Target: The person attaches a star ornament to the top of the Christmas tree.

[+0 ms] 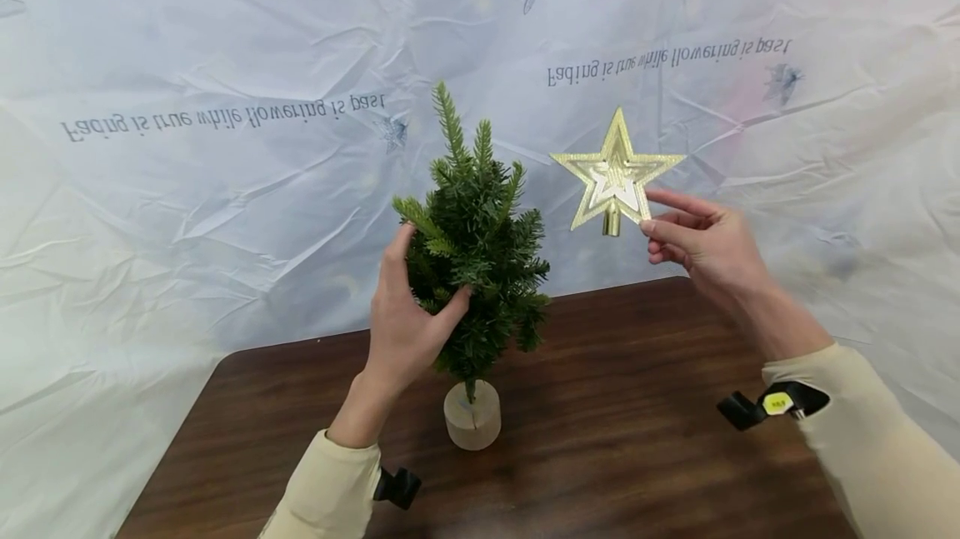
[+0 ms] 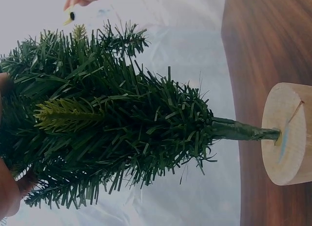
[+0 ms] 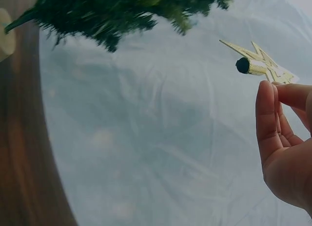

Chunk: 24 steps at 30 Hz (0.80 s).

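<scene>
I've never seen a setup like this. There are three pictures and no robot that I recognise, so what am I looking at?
There's no robot here: these are a person's two bare hands. The large picture comes from a camera on the person's head, looking forward and down. The other two come from cameras worn on the wrists, one per hand, so the tree appears sideways there.

On the dark wooden table stands a small green tree with a round, pale base. The left hand holds its branches from the side. The right hand pinches a gold star by one lower point, in the air beside the tree. Behind hangs a pale, wrinkled cloth with printed writing.
</scene>
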Tool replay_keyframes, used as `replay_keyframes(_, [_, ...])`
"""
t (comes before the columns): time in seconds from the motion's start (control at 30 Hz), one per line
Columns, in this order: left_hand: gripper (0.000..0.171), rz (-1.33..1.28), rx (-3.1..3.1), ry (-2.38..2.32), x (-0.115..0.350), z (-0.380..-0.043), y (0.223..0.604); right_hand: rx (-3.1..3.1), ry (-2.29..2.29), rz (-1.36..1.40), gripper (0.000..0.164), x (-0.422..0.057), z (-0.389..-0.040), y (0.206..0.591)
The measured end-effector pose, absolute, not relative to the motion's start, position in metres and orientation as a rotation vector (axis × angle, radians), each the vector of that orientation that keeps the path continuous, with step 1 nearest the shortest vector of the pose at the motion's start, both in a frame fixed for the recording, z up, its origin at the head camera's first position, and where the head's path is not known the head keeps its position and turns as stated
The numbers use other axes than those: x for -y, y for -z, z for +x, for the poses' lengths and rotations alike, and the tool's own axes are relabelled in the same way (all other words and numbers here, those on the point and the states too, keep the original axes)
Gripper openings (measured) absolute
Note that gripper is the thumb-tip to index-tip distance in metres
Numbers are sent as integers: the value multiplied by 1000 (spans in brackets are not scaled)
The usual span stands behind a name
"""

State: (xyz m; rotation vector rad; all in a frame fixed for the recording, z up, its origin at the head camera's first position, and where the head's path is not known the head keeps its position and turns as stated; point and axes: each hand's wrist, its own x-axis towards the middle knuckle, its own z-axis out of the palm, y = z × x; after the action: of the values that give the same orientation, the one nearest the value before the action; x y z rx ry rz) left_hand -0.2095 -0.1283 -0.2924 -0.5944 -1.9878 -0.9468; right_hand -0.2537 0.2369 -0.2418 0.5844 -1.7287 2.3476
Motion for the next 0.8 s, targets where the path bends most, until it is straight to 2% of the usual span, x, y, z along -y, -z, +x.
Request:
replay_keyframes(0.37, [92, -605, 1968, 936, 127, -209, 293, 1704, -2278, 652, 43, -207, -258, 183])
replay_keyframes(0.8, [91, -609, 1960, 945, 128, -209, 294, 1665, -2274, 692, 45, -171, -268, 145])
